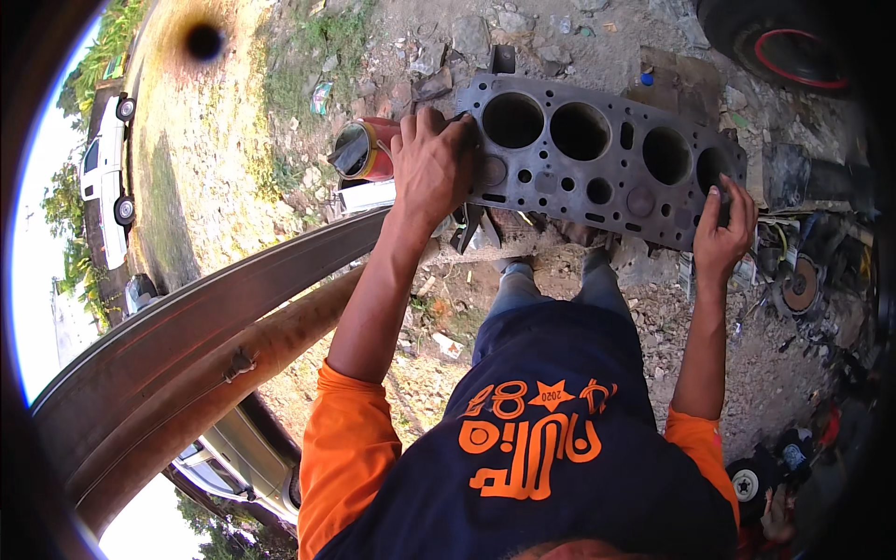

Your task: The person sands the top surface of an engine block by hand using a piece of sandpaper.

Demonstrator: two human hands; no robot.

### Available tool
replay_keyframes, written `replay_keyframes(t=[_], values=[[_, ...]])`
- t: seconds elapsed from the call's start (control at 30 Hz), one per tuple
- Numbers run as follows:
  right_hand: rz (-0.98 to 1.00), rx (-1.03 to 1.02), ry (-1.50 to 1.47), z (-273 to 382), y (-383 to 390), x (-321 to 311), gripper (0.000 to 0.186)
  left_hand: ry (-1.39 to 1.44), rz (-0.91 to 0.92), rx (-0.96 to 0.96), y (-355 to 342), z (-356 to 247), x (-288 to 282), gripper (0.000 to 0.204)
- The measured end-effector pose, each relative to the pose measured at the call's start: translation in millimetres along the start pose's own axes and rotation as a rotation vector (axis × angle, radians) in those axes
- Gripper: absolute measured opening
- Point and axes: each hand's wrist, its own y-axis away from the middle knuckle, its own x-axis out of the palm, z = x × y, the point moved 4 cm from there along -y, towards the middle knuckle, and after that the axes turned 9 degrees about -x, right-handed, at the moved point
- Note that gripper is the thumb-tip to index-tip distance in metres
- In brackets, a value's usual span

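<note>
A dark grey metal engine block (595, 187) lies crosswise in front of me, its upper face showing several large round bores and many smaller holes. At its left end my left hand (434, 163) grips the edge with curled fingers, the tips partly hidden. My right hand (723, 224) holds the right end, fingers bent over the face near the rightmost bore. Just left of my left hand stands a red can (373, 159) with a dark object in its mouth. Some dark pieces (469, 227) lie under the block's near left side.
A metal beam (201, 322) and rusty pipe (238, 369) run diagonally at my left. A tyre (765, 42) lies beyond the block. A disc (800, 285) and scrap parts are at the right, on rubble-strewn ground (439, 345). A white vehicle (112, 177) stands far left.
</note>
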Motion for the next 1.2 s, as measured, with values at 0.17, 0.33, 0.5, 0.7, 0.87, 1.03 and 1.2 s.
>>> replay_keyframes(t=[0.17, 0.33, 0.5, 0.7, 0.87, 1.03, 1.2], values=[[0.011, 0.001, -0.004, 0.7, 0.3, -0.3, 0.021, -0.068, -0.037, 0.011, -10.8, 3.0, 6.5, 0.028], [0.001, 0.0, -0.012, 3.1, 1.5, -0.7, 0.021, -0.023, -0.055, -0.03, 2.4, 0.4, 2.4, 0.026], [-0.005, -0.001, 0.026, 0.0, 1.7, -2.5, 0.021, -0.017, -0.062, -0.022, 12.0, -2.6, 5.7, 0.026], [0.011, -0.001, 0.024, 2.8, 5.4, -1.9, 0.02, -0.026, -0.025, -0.041, 2.7, -5.2, 0.8, 0.029], [0.009, -0.018, 0.026, 3.7, 3.6, -2.4, 0.02, -0.004, -0.04, -0.046, 19.4, -2.9, 4.3, 0.03], [0.001, -0.028, 0.04, 1.6, 4.3, -1.7, 0.02, 0.019, -0.065, -0.03, 26.5, -5.0, 9.9, 0.033], [0.017, -0.017, 0.022, 4.4, 2.8, -1.4, 0.02, 0.006, -0.026, -0.061, 7.0, -8.1, 6.2, 0.037]])
